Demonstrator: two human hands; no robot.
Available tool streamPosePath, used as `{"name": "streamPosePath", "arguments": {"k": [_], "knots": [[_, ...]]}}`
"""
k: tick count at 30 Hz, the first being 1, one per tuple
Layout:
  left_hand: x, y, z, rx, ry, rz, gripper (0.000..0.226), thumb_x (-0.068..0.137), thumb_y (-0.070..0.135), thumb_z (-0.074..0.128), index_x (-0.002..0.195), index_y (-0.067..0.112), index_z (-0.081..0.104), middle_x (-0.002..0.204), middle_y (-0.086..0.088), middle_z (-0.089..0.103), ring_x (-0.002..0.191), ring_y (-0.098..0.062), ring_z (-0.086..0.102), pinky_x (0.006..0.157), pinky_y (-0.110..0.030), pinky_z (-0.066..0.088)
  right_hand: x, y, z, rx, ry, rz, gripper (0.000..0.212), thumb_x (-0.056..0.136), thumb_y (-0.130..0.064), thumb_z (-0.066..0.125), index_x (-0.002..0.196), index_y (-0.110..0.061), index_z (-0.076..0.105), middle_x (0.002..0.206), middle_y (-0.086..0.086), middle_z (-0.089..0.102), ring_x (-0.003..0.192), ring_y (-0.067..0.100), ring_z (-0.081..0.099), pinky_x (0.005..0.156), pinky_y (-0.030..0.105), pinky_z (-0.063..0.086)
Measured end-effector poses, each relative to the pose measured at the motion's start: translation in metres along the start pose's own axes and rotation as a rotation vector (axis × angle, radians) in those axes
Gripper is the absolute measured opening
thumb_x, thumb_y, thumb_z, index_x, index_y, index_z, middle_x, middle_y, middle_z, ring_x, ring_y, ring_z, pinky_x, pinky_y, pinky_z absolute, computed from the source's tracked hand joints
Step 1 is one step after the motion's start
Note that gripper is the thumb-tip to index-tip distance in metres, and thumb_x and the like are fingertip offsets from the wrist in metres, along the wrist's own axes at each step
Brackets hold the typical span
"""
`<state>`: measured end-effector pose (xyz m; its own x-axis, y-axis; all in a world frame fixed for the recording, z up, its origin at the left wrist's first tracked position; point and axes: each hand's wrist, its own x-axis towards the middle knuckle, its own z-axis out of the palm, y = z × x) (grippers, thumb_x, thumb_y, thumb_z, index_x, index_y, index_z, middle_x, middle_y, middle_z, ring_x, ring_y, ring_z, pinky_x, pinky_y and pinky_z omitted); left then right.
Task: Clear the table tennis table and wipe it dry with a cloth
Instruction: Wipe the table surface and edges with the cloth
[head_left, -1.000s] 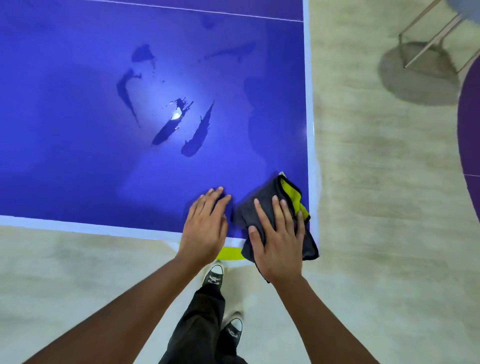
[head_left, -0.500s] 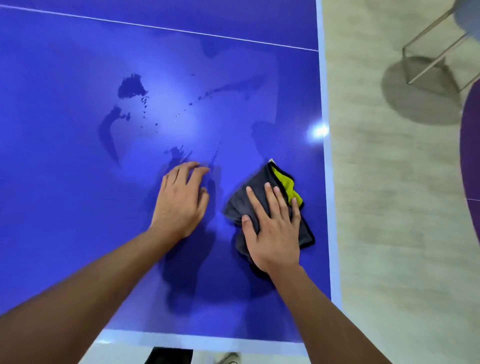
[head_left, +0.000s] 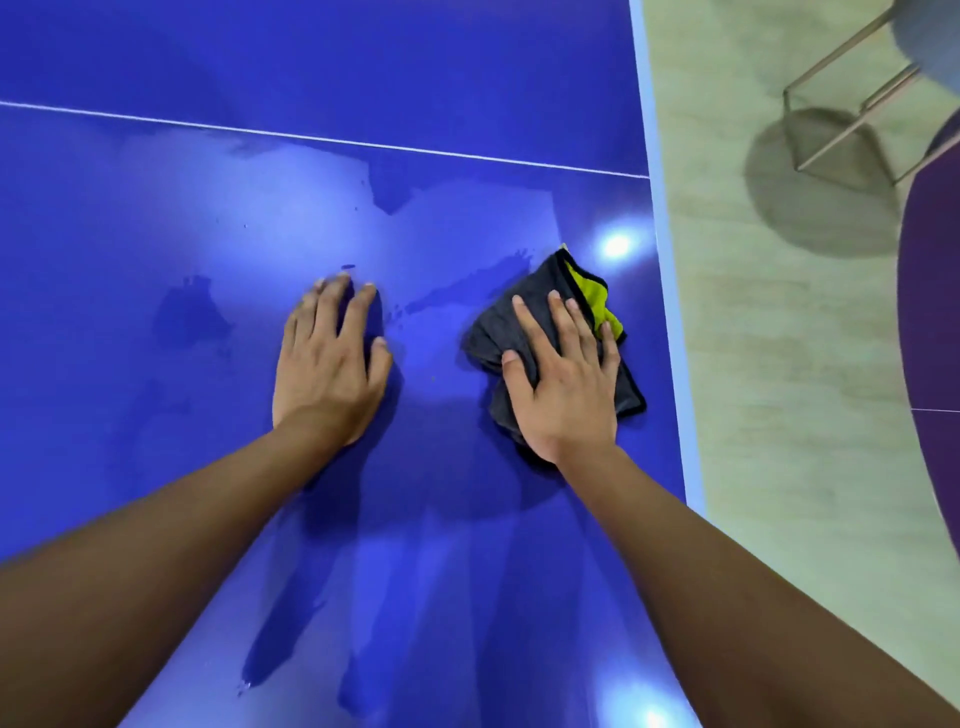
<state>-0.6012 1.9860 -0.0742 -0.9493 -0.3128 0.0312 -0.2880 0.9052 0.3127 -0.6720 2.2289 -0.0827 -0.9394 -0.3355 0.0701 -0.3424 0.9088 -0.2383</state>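
The blue table tennis table (head_left: 156, 415) fills most of the view, with a thin white line crossing it further out. Wet patches (head_left: 192, 317) and smears darken its surface to the left and ahead of my hands. My right hand (head_left: 563, 384) presses flat, fingers straight, on a crumpled grey cloth with a yellow side (head_left: 587, 296), close to the table's right edge. My left hand (head_left: 330, 364) rests flat on the bare wet surface, a hand's width left of the cloth.
The table's white right edge (head_left: 670, 322) borders a pale floor (head_left: 779, 467). A metal-framed stool (head_left: 852, 104) stands on the floor at the upper right. A purple surface (head_left: 935, 291) cuts in at the right border.
Both hands have slid further out across the table, away from the near edge. The cloth moved forward under my right hand, and the wet streaks ahead are now smeared.
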Motion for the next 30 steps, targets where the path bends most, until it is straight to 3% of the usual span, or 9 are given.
{"name": "streamPosePath", "arguments": {"k": [9,16,19,25,30], "knots": [[-0.001,0.000,0.000,0.014,-0.027,-0.040,0.060,0.098,0.038,0.036,0.153,0.014,0.039,0.162,-0.012,0.032,0.151,-0.035,0.026,0.121,-0.051,0.026,0.134,0.011,0.006,-0.025,-0.027,0.003,0.059,0.102,-0.057,0.027,0.159,-0.043,0.026,0.168,-0.001,0.023,0.157,0.015,0.011,0.126,0.049,0.005],[-0.001,0.001,0.000,0.043,-0.024,-0.027,0.058,0.100,0.038,0.032,0.154,0.015,0.040,0.163,-0.010,0.030,0.153,-0.030,0.020,0.125,-0.039,0.010,0.205,0.013,0.005,-0.020,-0.048,-0.073,0.057,0.101,-0.057,0.029,0.158,-0.045,0.027,0.167,-0.002,0.026,0.156,0.015,0.014,0.126,0.047,0.004],[-0.002,0.000,0.002,0.034,-0.019,-0.030,0.058,0.101,0.038,0.032,0.154,0.016,0.039,0.164,-0.009,0.029,0.153,-0.028,0.019,0.125,-0.037,0.008,0.214,0.013,0.005,-0.022,-0.062,-0.062,0.058,0.101,-0.057,0.026,0.158,-0.047,0.025,0.168,-0.003,0.024,0.156,0.014,0.013,0.127,0.046,0.004],[-0.004,0.000,0.007,-0.007,0.027,-0.021,0.056,0.101,0.037,0.033,0.152,0.015,0.041,0.162,-0.011,0.033,0.151,-0.032,0.025,0.123,-0.046,0.020,0.200,-0.008,0.011,-0.009,-0.075,0.080,0.056,0.103,-0.054,0.028,0.158,-0.047,0.023,0.170,-0.001,0.018,0.157,0.016,0.007,0.126,0.049,-0.003],[-0.003,-0.002,0.007,-0.027,0.031,0.003,0.052,0.101,0.034,0.033,0.149,0.015,0.042,0.159,-0.013,0.035,0.148,-0.035,0.028,0.123,-0.047,0.022,0.135,-0.041,0.016,0.006,-0.094,-0.023,0.057,0.101,-0.054,0.026,0.157,-0.049,0.023,0.170,-0.002,0.018,0.157,0.015,0.007,0.126,0.049,-0.004]]}}
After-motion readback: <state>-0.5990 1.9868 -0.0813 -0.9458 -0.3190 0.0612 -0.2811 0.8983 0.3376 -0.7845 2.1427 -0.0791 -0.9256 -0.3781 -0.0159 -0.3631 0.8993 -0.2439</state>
